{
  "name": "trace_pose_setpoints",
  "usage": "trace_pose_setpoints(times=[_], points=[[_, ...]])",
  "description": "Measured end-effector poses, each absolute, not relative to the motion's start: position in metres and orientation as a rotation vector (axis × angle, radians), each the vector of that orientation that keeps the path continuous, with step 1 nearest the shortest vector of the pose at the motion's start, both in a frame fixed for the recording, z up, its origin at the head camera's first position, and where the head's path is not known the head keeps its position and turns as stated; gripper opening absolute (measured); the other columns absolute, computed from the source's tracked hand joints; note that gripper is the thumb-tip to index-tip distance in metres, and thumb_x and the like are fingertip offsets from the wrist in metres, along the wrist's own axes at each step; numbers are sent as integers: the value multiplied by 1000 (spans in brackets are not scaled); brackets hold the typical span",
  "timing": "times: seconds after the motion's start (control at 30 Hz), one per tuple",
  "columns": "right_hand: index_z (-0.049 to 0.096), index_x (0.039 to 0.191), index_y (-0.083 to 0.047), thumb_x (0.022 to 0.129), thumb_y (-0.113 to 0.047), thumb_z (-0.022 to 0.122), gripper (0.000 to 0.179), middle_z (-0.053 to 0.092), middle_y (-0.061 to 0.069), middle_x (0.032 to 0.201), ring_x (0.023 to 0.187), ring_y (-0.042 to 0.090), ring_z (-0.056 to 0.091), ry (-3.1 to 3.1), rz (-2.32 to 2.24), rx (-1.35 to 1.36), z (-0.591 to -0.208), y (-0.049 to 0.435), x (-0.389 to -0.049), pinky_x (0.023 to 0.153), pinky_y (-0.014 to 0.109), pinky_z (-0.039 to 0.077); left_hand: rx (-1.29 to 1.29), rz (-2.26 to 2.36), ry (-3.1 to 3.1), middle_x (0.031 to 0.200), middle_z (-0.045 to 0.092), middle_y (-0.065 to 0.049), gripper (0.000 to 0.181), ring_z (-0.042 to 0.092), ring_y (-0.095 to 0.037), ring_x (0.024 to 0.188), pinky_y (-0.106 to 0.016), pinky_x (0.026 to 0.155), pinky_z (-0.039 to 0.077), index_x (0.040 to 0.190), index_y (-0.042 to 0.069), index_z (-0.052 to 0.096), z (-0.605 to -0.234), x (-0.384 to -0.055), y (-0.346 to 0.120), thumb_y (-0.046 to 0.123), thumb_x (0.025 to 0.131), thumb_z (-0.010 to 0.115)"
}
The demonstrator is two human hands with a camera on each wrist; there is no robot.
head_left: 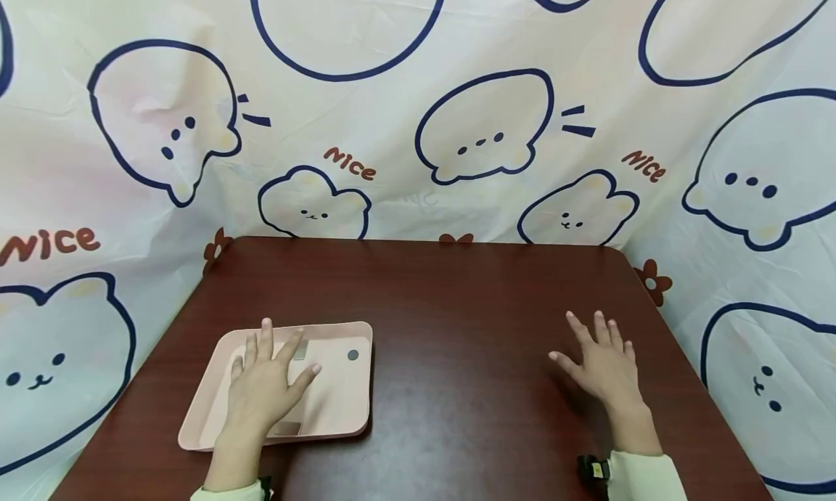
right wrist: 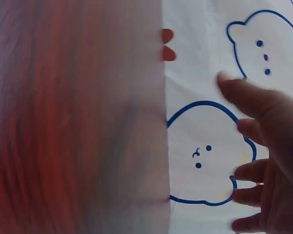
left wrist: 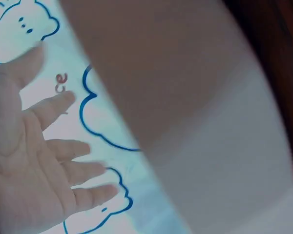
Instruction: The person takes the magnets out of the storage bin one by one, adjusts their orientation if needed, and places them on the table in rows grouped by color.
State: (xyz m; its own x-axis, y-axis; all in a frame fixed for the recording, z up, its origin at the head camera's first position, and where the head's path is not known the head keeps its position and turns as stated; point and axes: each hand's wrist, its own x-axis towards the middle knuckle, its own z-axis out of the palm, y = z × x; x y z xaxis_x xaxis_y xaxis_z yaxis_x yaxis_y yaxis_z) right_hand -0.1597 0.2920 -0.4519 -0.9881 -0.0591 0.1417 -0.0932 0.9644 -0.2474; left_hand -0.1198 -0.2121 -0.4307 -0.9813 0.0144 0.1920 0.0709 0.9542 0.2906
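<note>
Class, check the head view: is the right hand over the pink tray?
No, the right hand is over the brown table, apart from the pink tray.

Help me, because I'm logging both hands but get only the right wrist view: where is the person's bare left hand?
Observer: The head view shows the bare left hand over a smooth, pale pink rectangular tray with rounded corners.
Operator: Understood. Is that hand holding anything?
Observer: No. In the left wrist view the palm is bare, with the fingers apart.
Operator: And does anything show in the tray, clear of the hand?
Observer: Yes, a small grey round disc or spot near the far right corner; I can't tell its material.
</note>
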Motion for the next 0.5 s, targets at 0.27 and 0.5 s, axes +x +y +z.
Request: trace_pose_setpoints(times=[0.27, 0.5], points=[[51, 132, -2, 83, -37, 69, 63, 49, 30, 125, 108, 47, 48, -3016, 563, 142, -445, 280, -154, 76, 61, 43, -32, -428, -2918, 126, 47, -32, 44, 52, -52, 100, -60, 69, 41, 121, 5, 61, -421, -113, -217, 27, 83, 66], [48, 135, -4, 84, -43, 66, 66, 48, 26, 130, 116, 45, 44, -2986, 805, 151, -443, 266, -153, 86, 62, 37, -11, -627, -2870, 129, 42, -33, 47, 43, -52, 112, -64, 79, 37, 125, 3, 56, -416, -101, -230, 26, 84, 66]])
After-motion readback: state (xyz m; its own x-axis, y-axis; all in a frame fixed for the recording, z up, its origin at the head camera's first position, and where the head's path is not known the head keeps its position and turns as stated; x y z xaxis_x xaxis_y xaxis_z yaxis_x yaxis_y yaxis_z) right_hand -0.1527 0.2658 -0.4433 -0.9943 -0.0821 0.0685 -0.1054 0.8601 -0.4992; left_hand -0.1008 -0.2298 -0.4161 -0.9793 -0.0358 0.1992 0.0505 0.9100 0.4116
